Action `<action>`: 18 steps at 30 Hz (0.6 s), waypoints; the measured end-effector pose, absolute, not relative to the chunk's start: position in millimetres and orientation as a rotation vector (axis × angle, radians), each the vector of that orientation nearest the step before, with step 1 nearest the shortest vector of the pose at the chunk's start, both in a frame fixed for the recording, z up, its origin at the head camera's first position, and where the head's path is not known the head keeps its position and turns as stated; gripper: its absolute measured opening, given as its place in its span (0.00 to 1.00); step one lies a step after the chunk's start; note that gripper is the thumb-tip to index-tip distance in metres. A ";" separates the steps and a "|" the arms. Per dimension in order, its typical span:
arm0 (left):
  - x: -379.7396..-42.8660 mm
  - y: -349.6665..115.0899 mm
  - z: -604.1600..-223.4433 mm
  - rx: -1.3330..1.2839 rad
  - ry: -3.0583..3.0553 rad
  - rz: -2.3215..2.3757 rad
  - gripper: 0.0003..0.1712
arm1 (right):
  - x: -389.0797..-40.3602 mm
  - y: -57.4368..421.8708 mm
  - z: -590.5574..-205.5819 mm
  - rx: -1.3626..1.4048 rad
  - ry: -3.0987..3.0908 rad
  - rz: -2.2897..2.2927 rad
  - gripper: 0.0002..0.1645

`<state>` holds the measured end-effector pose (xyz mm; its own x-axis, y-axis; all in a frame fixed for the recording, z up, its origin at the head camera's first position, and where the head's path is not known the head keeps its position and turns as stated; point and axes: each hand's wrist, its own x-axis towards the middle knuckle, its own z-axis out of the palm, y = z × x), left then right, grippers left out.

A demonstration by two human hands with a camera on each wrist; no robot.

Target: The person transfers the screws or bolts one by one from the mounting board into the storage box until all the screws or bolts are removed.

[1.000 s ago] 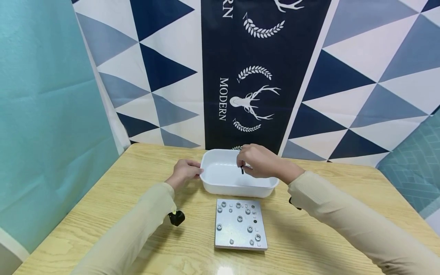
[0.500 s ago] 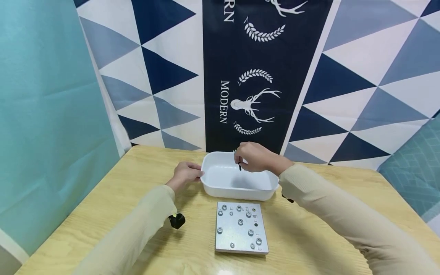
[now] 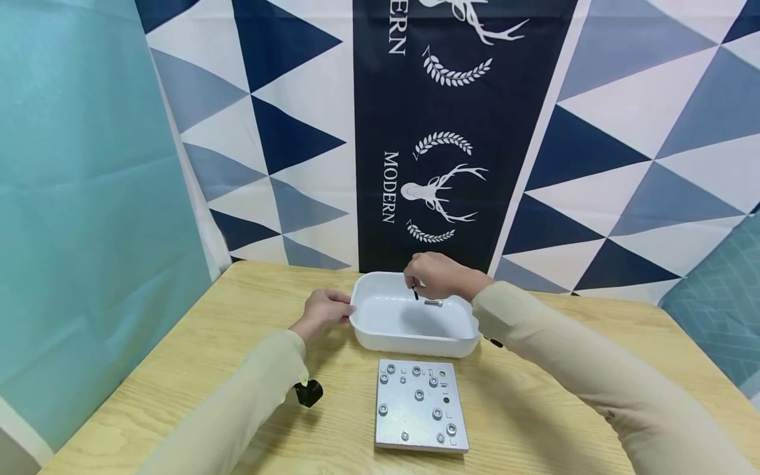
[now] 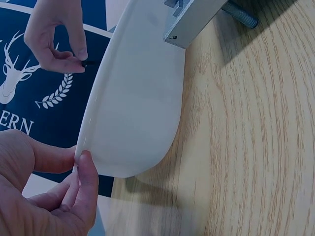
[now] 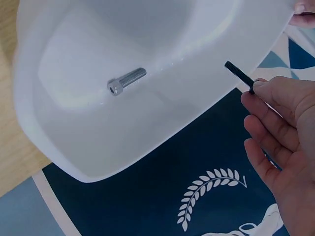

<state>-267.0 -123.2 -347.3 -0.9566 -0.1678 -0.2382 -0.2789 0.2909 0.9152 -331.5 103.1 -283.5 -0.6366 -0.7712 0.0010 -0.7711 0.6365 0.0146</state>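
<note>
My left hand (image 3: 325, 309) holds the left end of a white plastic basin (image 3: 392, 344), pinching its rim between thumb and fingers in the left wrist view. My right hand (image 3: 438, 274) is over the basin's far side. Between its thumb and index finger it pinches a black threaded screw (image 5: 239, 73), whose shank points out over the basin. A silver socket-head bolt (image 5: 127, 81) lies on its side inside the basin, also visible just below the right hand in the head view.
In front of the basin sits a silver metal plate (image 3: 415, 422) with several socket-head bolts in it and a few bare holes. A threaded bolt end (image 4: 240, 14) sticks out under the plate. Patterned cloth (image 3: 297, 132) hangs behind the wooden table (image 3: 249, 290).
The right hand has shifted slightly left over the basin, still pinching the black screw. The silver bolt in the basin now shows clear of the hand. The head view has tilted up a little.
</note>
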 end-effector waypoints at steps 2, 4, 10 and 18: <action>-266.6 -123.2 -348.7 -0.428 2.451 1.766 0.14 | -334.3 101.8 -285.0 1.345 -2.824 -0.030 0.10; -266.3 -123.2 -348.7 -0.437 2.454 1.766 0.14 | -337.4 100.5 -286.0 1.346 -2.814 -0.037 0.10; -265.5 -124.1 -347.4 -0.441 2.458 1.760 0.14 | -344.9 96.7 -287.8 1.332 -2.824 -0.038 0.10; -264.8 -123.4 -349.8 -0.426 2.456 1.774 0.14 | -350.2 96.1 -293.6 1.298 -2.868 -0.014 0.10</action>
